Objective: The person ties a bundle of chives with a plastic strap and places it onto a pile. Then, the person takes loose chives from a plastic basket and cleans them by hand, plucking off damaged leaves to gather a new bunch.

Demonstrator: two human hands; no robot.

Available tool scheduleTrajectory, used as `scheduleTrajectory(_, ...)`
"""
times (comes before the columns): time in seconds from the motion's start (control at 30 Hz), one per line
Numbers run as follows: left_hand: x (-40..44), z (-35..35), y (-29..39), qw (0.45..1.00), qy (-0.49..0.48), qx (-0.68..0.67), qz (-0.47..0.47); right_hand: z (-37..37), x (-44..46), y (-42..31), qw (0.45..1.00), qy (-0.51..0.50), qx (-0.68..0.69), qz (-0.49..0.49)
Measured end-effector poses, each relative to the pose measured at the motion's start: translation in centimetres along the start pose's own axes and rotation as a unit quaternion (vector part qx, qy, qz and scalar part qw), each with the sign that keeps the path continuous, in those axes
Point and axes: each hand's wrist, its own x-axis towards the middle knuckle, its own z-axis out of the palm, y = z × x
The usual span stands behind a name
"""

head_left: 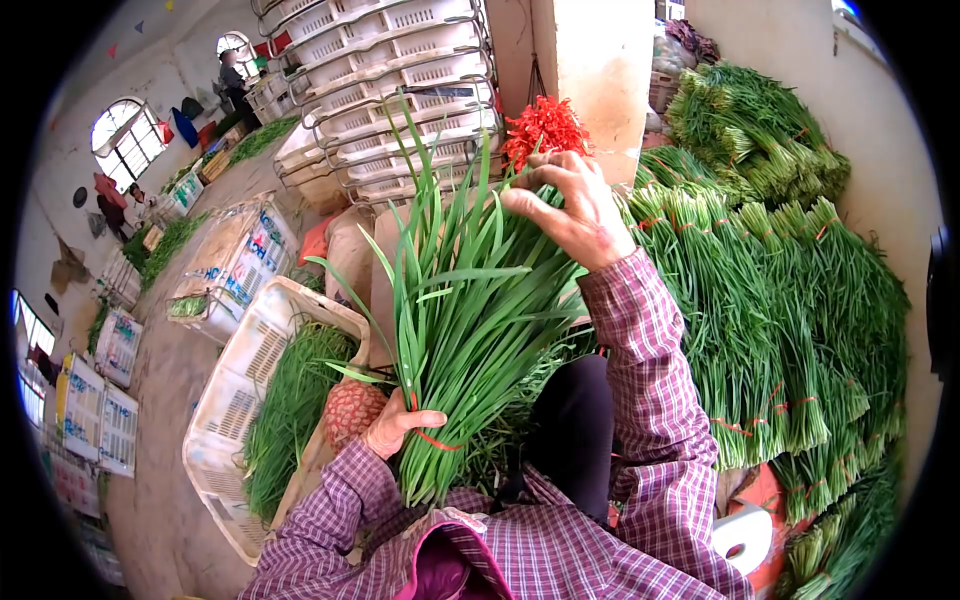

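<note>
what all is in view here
Held bunch: one, green, left hand
Bundles: many, green, piled right
Open crate: one, white, left, holding greens
Stacked crates: several, white, top centre
Strips: one heap, red, top centre
Boxes: several, white and blue, left
Patterned cloth: one, red, left-centre
Roll: one, white, lower right
Windows: several, white, left
People: several, mostly dark-clothed, left
Left hand: one, around bunch
Right hand: one, near leaf tips
Sleeves: two, purple check, bottom centre
</note>
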Motion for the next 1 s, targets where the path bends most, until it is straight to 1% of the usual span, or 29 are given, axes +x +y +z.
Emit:
scheduleTrajectory(0.07,-0.1,0.2,0.2,1.000,-0.002,0.005,0.011,0.6,-0.3,0.1,0.998,-0.021,0.033,0.039)
scheduleTrajectory(0.1,0.0,0.3,0.3,1.000,-0.005,0.005,0.011,0.4,-0.3,-0.3,0.995,-0.029,0.078,0.051)
scheduleTrajectory(0.13,0.0,0.3,0.3,1.000,-0.009,0.006,0.011,0.6,-0.3,-0.4,0.995,-0.030,0.078,0.051)
scheduleTrajectory(0.2,0.0,0.1,0.2,1.000,-0.013,0.009,0.006,1.1,-0.5,-0.6,0.986,-0.009,0.151,0.067)
scheduleTrajectory(0.23,0.1,0.2,0.2,1.000,-0.016,0.014,0.001,1.1,-0.5,-0.9,0.984,0.000,0.165,0.074)
scheduleTrajectory(0.27,0.1,0.2,0.3,1.000,-0.018,0.014,0.002,1.3,-0.5,-1.2,0.984,0.001,0.163,0.073)
scheduleTrajectory(0.33,0.1,0.5,0.4,1.000,-0.008,0.019,0.013,1.9,-0.7,-1.6,0.991,0.090,0.085,0.047)
scheduleTrajectory(0.37,0.2,0.6,0.3,1.000,-0.005,0.010,0.008,2.3,-0.6,-1.3,0.989,0.109,0.084,0.051)
scheduleTrajectory(0.4,0.2,0.5,0.2,1.000,-0.008,0.008,0.006,3.4,-0.2,-0.1,0.970,0.192,0.141,0.051)
scheduleTrajectory(0.43,0.1,0.3,0.0,1.000,-0.012,0.008,-0.003,2.7,0.8,0.9,0.942,0.207,0.238,0.115)
scheduleTrajectory(0.47,0.1,0.1,0.0,1.000,-0.015,0.009,-0.010,1.7,1.4,2.0,0.900,0.220,0.333,0.176)
scheduleTrajectory(0.53,-0.3,0.7,0.0,1.000,0.003,0.004,0.012,-1.0,2.4,1.0,0.893,0.216,0.366,0.150)
scheduleTrajectory(0.57,-0.3,0.7,-0.1,1.000,0.010,0.001,0.014,-2.1,2.4,0.4,0.914,0.165,0.353,0.112)
scheduleTrajectory(0.6,-0.3,0.9,0.0,1.000,0.016,-0.004,0.016,-3.7,2.1,-1.2,0.916,0.076,0.359,0.166)
scheduleTrajectory(0.67,0.2,0.1,-0.5,1.000,0.006,0.009,0.005,-4.0,2.1,-1.7,0.957,-0.002,0.274,0.096)
scheduleTrajectory(0.7,0.3,-0.1,-0.6,1.000,-0.004,0.026,-0.006,-4.3,2.2,-2.7,0.965,-0.034,0.235,0.110)
scheduleTrajectory(0.73,0.3,0.0,-0.6,1.000,-0.006,0.026,-0.006,-3.7,2.5,-2.3,0.979,-0.050,0.183,0.079)
scheduleTrajectory(0.8,0.2,0.6,-0.2,1.000,0.001,0.014,0.012,-2.2,2.4,-1.5,0.997,-0.018,0.060,0.048)
scheduleTrajectory(0.83,-0.1,1.1,0.2,1.000,0.015,0.006,0.021,-1.8,2.7,-1.4,0.995,-0.049,0.070,0.055)
scheduleTrajectory(0.87,-0.1,1.0,0.1,1.000,0.017,0.005,0.022,-1.2,2.9,-1.3,0.993,-0.062,0.089,0.041)
scheduleTrajectory(0.93,-0.1,0.5,-0.2,0.999,0.003,0.037,0.007,-0.3,3.0,-1.4,0.991,-0.082,0.094,0.044)
scheduleTrajectory(1.0,0.0,0.5,-0.3,0.999,0.002,0.037,0.003,0.3,3.0,-1.5,0.992,-0.073,0.086,0.048)
